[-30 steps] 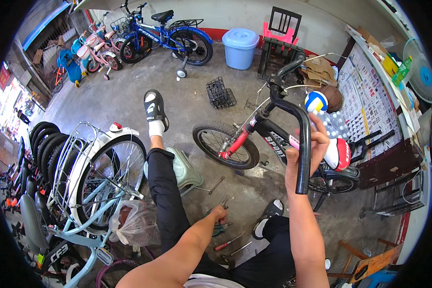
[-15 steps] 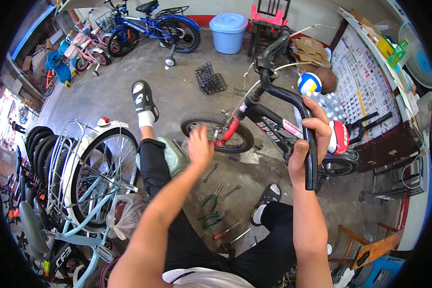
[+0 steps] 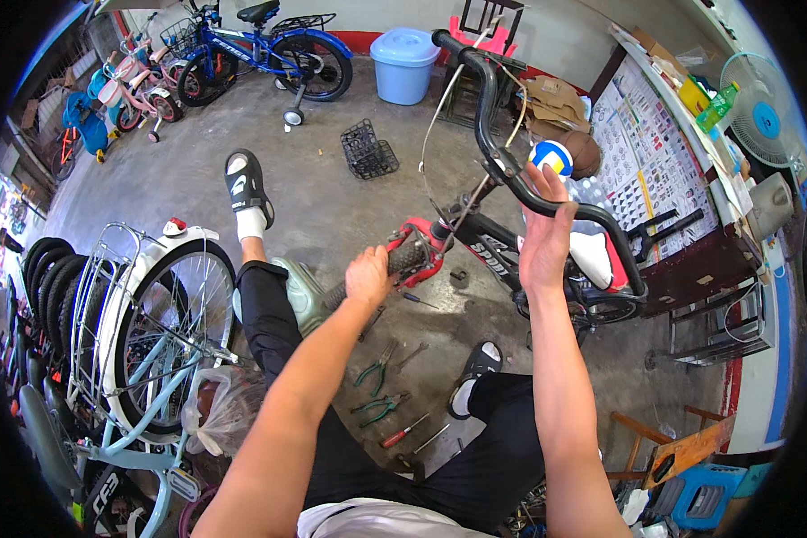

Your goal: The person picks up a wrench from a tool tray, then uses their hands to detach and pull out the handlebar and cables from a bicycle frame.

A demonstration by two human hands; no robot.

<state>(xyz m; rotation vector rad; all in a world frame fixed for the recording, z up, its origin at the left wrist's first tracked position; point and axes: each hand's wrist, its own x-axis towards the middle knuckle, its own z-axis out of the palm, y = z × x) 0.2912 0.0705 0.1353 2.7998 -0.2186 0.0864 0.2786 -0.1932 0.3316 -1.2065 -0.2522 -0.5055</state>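
A small black and red bicycle (image 3: 491,254) stands before me, its front wheel turned sideways. My left hand (image 3: 368,276) is closed around the tyre of that front wheel (image 3: 409,257). The black handlebar (image 3: 486,108) is swung round, with loose pale cables (image 3: 439,112) hanging off it. Against the bar's near side rests my right hand (image 3: 545,240), palm up to it, fingers stretched out rather than wrapped round. A white and red saddle (image 3: 594,255) shows behind the bar. Below, green-handled pliers (image 3: 378,368) and a red-handled screwdriver (image 3: 403,431) lie on the floor between my legs.
At left stands a light blue bicycle (image 3: 166,354) with a white mudguard, beside several tyres (image 3: 54,269). A black wire basket (image 3: 368,151) lies on the floor ahead. Farther back are a blue bin (image 3: 404,67) and a blue bicycle (image 3: 260,45). A wooden stool (image 3: 690,453) stands lower right.
The handlebar and front wheel have turned. My left hand has gone from a blurred reach to a grip on the tyre. My right hand has loosened from the grip end and its fingers straightened.
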